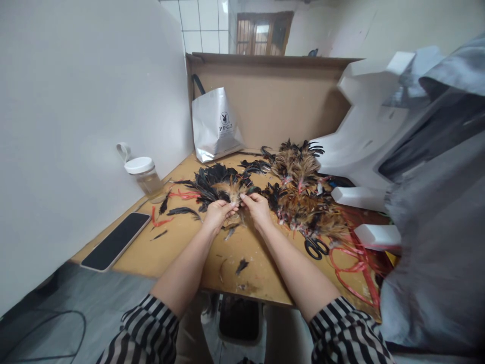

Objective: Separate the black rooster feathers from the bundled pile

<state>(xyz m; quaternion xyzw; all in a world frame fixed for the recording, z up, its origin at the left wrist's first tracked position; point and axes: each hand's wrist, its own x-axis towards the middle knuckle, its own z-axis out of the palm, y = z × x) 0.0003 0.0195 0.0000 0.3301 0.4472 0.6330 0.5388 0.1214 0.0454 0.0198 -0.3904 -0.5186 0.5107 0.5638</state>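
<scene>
Between our hands, near the middle of the tan wooden table (182, 241), we have a small bunch of light-brown fluffy feathers (234, 191). Our left hand (219, 215) has thumb and fingers pinched on its base; our right hand (257, 208) has its fingertips closed at the bunch's other side, though whether they clamp feathers or only touch them we cannot tell. Just beyond lies a heap of glossy black feathers (210, 183), with shiny red plastic ribbon (184, 194) beside it. To the right we see piles of brown-and-black feather bunches (303, 210), and nearer us, black-handled scissors (316, 247).

As for containers, a clear jar with a white screw lid (147, 178) stands at the left edge, holding what seems to be a pale yellowish liquid. Behind the black heap a silver bag printed "PPGZ" (216, 126) stands upright; its contents are hidden. A black-screened phone (115, 241) lies at the table's left.
</scene>
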